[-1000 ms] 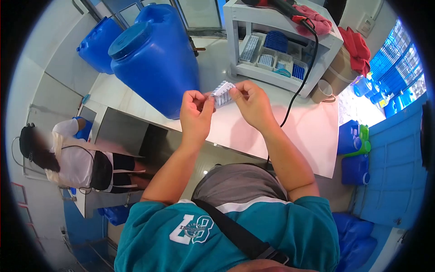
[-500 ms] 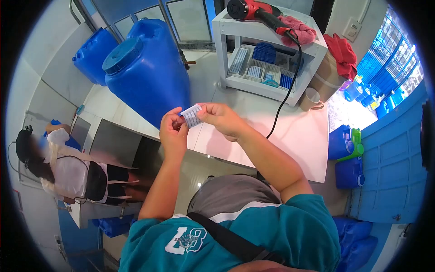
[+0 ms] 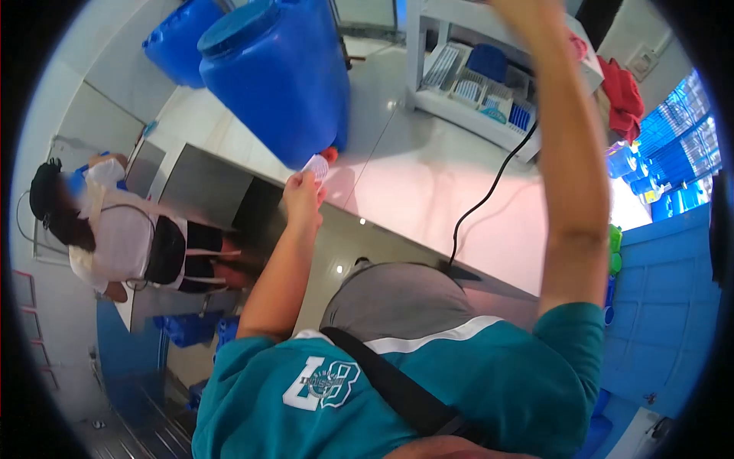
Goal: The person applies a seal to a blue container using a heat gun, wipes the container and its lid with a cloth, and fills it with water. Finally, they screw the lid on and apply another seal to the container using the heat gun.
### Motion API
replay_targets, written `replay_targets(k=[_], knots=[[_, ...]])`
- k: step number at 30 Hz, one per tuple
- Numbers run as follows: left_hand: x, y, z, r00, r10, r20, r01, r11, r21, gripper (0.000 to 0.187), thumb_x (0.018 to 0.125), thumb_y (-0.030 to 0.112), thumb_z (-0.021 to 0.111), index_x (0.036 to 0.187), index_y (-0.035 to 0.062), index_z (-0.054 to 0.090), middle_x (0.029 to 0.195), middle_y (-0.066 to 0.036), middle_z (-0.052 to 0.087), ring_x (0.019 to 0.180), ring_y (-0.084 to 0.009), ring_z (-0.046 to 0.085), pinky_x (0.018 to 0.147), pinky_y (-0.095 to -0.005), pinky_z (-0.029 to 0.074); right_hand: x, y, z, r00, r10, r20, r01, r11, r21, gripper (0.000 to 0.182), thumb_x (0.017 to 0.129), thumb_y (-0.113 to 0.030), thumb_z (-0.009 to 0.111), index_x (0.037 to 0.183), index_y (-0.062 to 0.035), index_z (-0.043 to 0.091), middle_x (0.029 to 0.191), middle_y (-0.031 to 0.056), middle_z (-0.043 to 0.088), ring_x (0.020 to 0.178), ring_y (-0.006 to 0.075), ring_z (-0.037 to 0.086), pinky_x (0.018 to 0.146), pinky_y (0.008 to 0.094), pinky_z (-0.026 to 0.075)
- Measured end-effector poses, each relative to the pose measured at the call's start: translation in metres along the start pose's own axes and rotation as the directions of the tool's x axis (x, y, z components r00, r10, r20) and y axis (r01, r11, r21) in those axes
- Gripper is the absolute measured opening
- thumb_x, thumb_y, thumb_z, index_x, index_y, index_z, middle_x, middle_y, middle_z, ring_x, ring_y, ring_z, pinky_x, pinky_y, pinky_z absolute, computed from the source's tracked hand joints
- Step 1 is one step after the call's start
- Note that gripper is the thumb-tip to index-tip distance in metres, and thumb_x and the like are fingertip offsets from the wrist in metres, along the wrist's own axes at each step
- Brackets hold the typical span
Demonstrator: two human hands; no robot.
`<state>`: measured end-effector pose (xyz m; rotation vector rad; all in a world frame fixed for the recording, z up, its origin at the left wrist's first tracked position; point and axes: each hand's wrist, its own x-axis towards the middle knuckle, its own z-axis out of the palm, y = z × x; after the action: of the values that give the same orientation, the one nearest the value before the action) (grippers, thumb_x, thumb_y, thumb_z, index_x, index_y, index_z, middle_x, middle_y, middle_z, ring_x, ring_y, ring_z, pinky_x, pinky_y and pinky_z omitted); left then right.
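Observation:
Pinched in my left hand (image 3: 302,196) is a small printed white label (image 3: 316,166), held just below the large blue container (image 3: 279,80). A small red patch shows beside the label. My right hand (image 3: 531,11) reaches up to the top edge of the view, over the white shelf cart (image 3: 470,109). It is blurred and partly cut off, so its fingers and anything in them cannot be made out. From the cart a black cord (image 3: 482,200) runs down across the white counter (image 3: 390,191).
Another person (image 3: 130,222) stands at the left by a counter. A second blue container (image 3: 180,46) is at the upper left. Baskets with strips (image 3: 468,90) fill the cart's lower shelf. A red cloth (image 3: 623,99) hangs at its right, near a blue door (image 3: 661,298).
My right hand has let go of the label and moved up and right to the cart. My left hand keeps the label. The view has shifted, and the heat gun is out of sight.

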<state>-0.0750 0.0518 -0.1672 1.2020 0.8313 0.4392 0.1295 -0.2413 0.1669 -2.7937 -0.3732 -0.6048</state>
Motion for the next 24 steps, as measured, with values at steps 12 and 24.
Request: replay_targets(k=[12,24], knots=[[0.032,-0.029,0.039,0.99,-0.131,-0.05,0.121,0.977,-0.177,0.026,0.092,0.021,0.067,0.109,0.0071,0.053,0.093,-0.004,0.06,0.08,-0.0134,0.057,0.069,-0.0291,0.051,0.032,0.049,0.009,0.9,0.301,0.315,-0.406,0.841,0.358,0.067,0.08,-0.047,0.083,0.131,-0.0051,0.066,0.124,0.0251,0.064,0.105,0.0382,0.062,0.076,0.0566,0.049],[0.033,-0.073,0.056,0.819,0.572,-0.054,-0.54,0.799,0.265,0.05,0.088,0.009,0.069,0.13,-0.0024,0.045,0.12,-0.019,0.06,0.11,-0.0278,0.061,0.093,-0.0382,0.049,-0.029,0.096,0.006,0.995,-0.09,0.032,-0.032,0.003,0.999,0.06,0.095,-0.054,0.066,0.126,-0.0032,0.064,0.094,0.0149,0.071,0.067,0.0309,0.068,0.062,0.0492,0.057]])
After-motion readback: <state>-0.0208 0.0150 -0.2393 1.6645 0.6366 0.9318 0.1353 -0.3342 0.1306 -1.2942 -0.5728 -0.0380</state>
